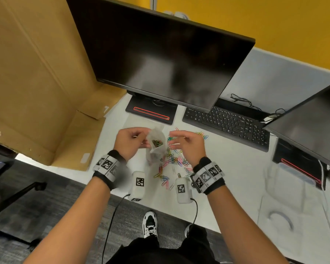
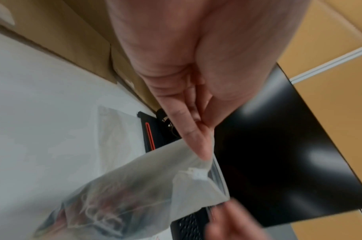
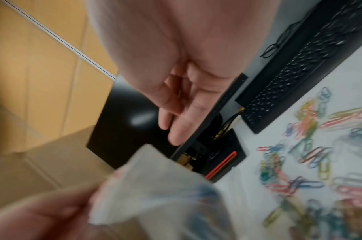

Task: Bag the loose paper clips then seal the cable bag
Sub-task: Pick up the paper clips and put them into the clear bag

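My left hand [image 1: 139, 141] holds up a small translucent bag [image 1: 156, 132] over the white desk [image 1: 227, 168], pinching its rim between thumb and finger [image 2: 203, 146]. Several coloured paper clips [image 1: 157, 143] lie inside the bag [image 2: 135, 186]. My right hand [image 1: 173, 139] hovers just right of the bag's mouth with relaxed, spread fingers [image 3: 177, 129]; I see nothing held in them. The bag [image 3: 155, 178] is blurred here. A heap of loose coloured clips [image 1: 173, 161] [image 3: 309, 129] lies on the desk under and between my hands. A larger clear bag with a white cable [image 1: 282, 216] lies at the front right.
A black monitor [image 1: 160, 60] and keyboard [image 1: 227, 121] stand behind the clips. A second monitor [image 1: 312, 121] is at the right, and a big cardboard box [image 1: 36, 82] at the left. Two white tagged blocks [image 1: 139, 184] [image 1: 182, 189] sit at the desk's front edge.
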Tool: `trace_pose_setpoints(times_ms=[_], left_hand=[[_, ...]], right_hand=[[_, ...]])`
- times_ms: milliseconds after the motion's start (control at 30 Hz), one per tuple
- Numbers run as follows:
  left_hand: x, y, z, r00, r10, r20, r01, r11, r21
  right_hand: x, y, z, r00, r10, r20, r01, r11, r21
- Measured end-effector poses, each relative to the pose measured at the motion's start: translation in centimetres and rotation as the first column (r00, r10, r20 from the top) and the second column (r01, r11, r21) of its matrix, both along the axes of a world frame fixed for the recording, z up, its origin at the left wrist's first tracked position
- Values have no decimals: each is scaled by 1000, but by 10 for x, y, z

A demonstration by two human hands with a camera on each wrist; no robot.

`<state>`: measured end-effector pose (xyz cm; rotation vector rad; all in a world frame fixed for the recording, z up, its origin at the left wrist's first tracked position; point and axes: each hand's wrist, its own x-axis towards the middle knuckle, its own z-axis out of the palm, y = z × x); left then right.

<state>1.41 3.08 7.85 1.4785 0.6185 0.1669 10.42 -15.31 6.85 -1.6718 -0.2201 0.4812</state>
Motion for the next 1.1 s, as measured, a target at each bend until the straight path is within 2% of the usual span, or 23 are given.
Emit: trace_pose_setpoints(times_ms=[33, 67, 133, 200, 233, 300, 367, 433, 500, 633, 700, 767, 867, 1000, 1067, 1100], left_hand=[[0, 6, 4, 1000, 21, 15, -21, 1000, -3], [0, 10, 7, 999, 36, 27, -36, 999, -4], [-1, 16, 11, 998, 53, 40, -53, 999, -4], [-3, 19, 12, 997, 67, 35, -67, 998, -3], [-4, 20, 12, 997, 78, 29, -78, 997, -4], [-7, 24, 11, 994, 104, 15, -104, 995, -5], [-10, 26, 11, 992, 124, 12, -124, 992, -16], [-14, 28, 12, 991, 135, 15, -135, 991, -26], [-17, 28, 12, 990, 139, 12, -139, 990, -25], [-21, 22, 5, 992, 123, 6, -123, 992, -28], [-22, 16, 0, 994, 112, -1, -112, 993, -34], [-22, 11, -4, 995, 99, -10, -100, 994, -40], [-22, 3, -11, 997, 77, -32, -77, 997, -25], [-22, -6, -15, 997, 63, -51, -64, 998, -22], [-20, -9, -17, 996, 62, -57, -64, 998, -24], [-20, -11, -17, 997, 61, -57, -63, 998, -29]], right_hand=[[3, -1, -9, 1000, -14, 24, 16, 995, -97], [5, 0, -20, 995, 48, 82, -25, 964, -265], [2, 5, -47, 935, 336, 115, -209, 783, -586], [-9, 17, -69, 800, 595, 79, -353, 573, -740], [-15, 23, -78, 707, 701, 91, -372, 479, -795], [-30, 31, -90, 522, 846, 106, -322, 310, -895], [-46, 28, -98, 428, 896, 117, -260, 247, -933], [-65, 14, -107, 374, 918, 129, -271, 242, -932], [-81, -7, -117, 304, 947, 109, -279, 197, -940], [-88, -53, -128, 209, 968, 140, -168, 176, -970], [-83, -70, -125, 196, 973, 124, -178, 160, -971], [-77, -80, -117, 201, 969, 145, -189, 184, -965], [-66, -83, -108, 252, 954, 163, -182, 212, -960], [-49, -72, -98, 276, 958, 77, -221, 141, -965], [-40, -66, -99, 372, 924, 87, -231, 184, -955], [-36, -63, -98, 470, 878, 96, -251, 237, -938]])
